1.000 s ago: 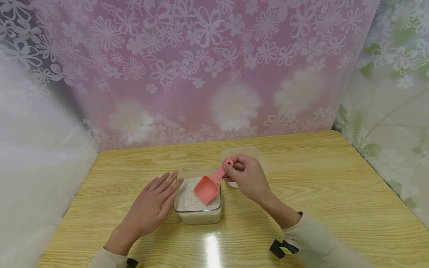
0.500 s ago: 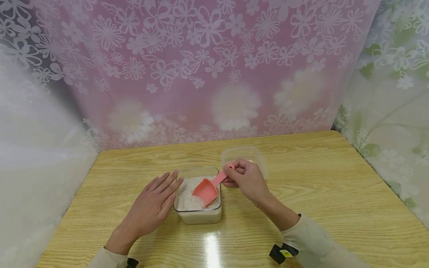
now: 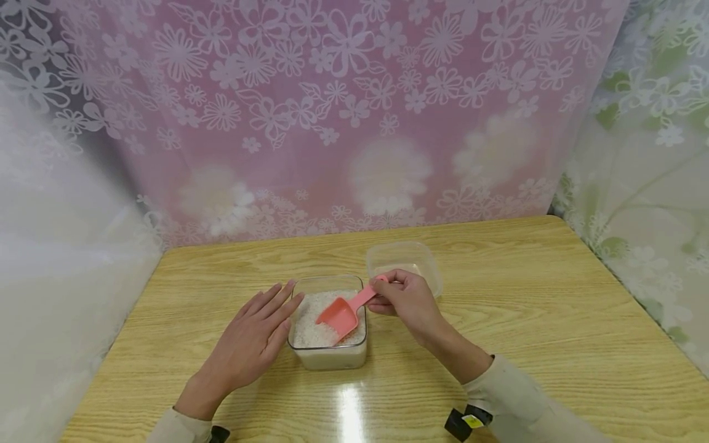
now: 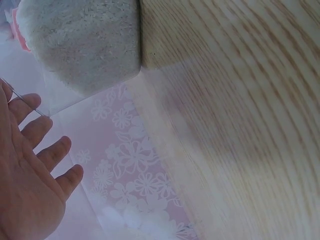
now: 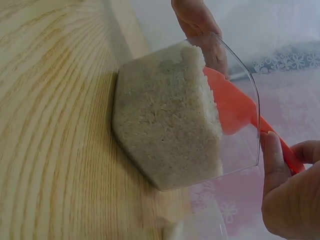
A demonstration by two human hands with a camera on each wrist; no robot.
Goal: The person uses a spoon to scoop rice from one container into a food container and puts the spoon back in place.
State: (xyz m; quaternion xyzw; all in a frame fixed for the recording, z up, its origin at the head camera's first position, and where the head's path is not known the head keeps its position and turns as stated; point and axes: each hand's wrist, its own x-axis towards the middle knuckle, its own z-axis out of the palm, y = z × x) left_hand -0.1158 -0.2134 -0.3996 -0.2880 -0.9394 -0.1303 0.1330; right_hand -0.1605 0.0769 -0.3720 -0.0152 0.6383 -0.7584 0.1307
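Observation:
A clear square container [image 3: 330, 359] of white rice [image 3: 316, 317] stands on the table. My right hand [image 3: 412, 306] pinches the handle of a pink scoop [image 3: 339, 315] between thumb and fingers. The scoop's front edge is dug into the rice, and some grains lie in its bowl. In the right wrist view the scoop [image 5: 230, 102] slants down over the container's rim into the rice. My left hand [image 3: 246, 341] lies with straight fingers against the container's left side, fingertips at the rim. In the left wrist view the left hand's fingers [image 4: 52, 152] are spread.
Behind my right hand stands a second translucent container [image 3: 426, 264], partly hidden by that hand. The wooden table [image 3: 515, 277] is bounded at the back by a pink floral curtain [image 3: 310, 154], with pale sheets at both sides.
The scoop has lowered from above the rice into it, tipping forward and taking in some grains. My right hand has come down slightly toward me. The left hand has stayed put.

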